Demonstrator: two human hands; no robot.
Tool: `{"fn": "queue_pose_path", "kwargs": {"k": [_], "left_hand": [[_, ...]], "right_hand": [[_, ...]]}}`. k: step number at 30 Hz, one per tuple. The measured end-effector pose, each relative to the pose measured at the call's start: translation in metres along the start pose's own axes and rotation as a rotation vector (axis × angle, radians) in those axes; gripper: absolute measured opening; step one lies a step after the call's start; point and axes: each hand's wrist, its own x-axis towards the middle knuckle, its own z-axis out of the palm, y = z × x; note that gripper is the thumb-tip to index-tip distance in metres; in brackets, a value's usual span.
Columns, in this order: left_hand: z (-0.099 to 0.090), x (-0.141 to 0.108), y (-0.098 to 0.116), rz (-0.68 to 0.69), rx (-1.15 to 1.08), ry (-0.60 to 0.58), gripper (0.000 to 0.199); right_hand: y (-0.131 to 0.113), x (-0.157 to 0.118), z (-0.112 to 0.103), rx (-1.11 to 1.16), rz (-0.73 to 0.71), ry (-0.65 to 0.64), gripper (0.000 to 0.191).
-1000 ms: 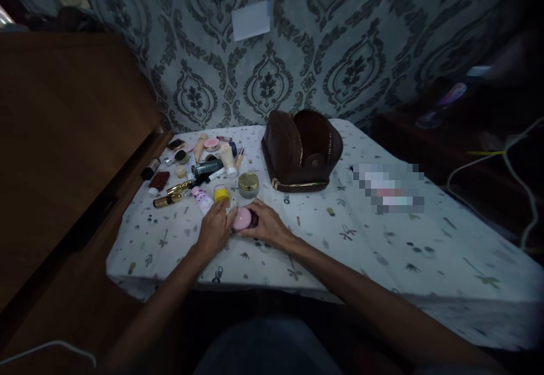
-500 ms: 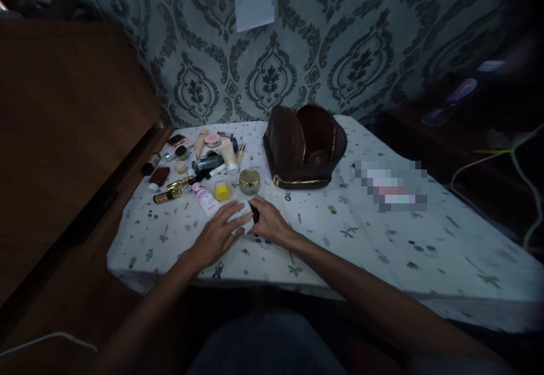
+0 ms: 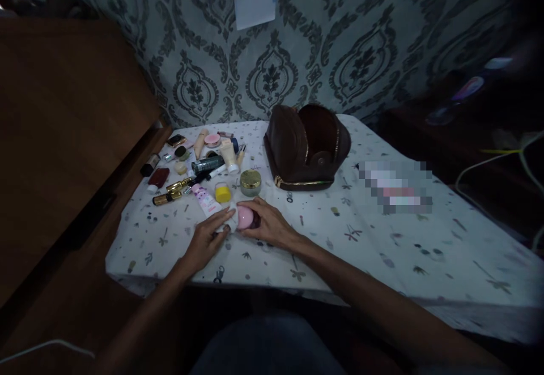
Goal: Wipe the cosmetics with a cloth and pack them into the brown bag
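My right hand (image 3: 272,225) is closed round a small pink round container (image 3: 245,217) with a dark part on its right side. Against its left side, the fingers of my left hand (image 3: 208,236) close on a white tissue-like piece (image 3: 232,223); its exact kind is unclear. Just beyond the left fingers lies a white and purple squeeze tube (image 3: 205,199). Farther back are a yellow-capped container (image 3: 222,192) and a jar with a gold lid (image 3: 250,183).
A brown zippered bag (image 3: 297,154) stands with its top open at the back of the cloth-covered table (image 3: 361,261). Several cosmetics, including a dark green tube (image 3: 207,163) and a pink compact (image 3: 212,140), lie at left. A blurred-out item (image 3: 395,188) lies right.
My left hand has drawn back to the left with the white piece, uncovering the pink face of the container. My right hand has shifted slightly left.
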Motion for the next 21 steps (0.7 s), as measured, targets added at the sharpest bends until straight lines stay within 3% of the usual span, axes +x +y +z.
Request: {"fn": "queue_pose_path", "kwargs": {"k": [9, 16, 21], "left_hand": [[0.004, 0.011, 0.015, -0.059, -0.043, -0.051, 0.053], [0.011, 0.003, 0.011, 0.109, 0.156, -0.041, 0.058], [0.013, -0.004, 0.013, 0.214, 0.315, -0.067, 0.06]], "right_hand": [[-0.003, -0.001, -0.005, 0.23, 0.049, 0.009, 0.052], [-0.006, 0.001, -0.009, 0.281, 0.183, 0.018, 0.047], [-0.002, 0.003, -0.015, 0.181, 0.161, 0.029, 0.055]]}}
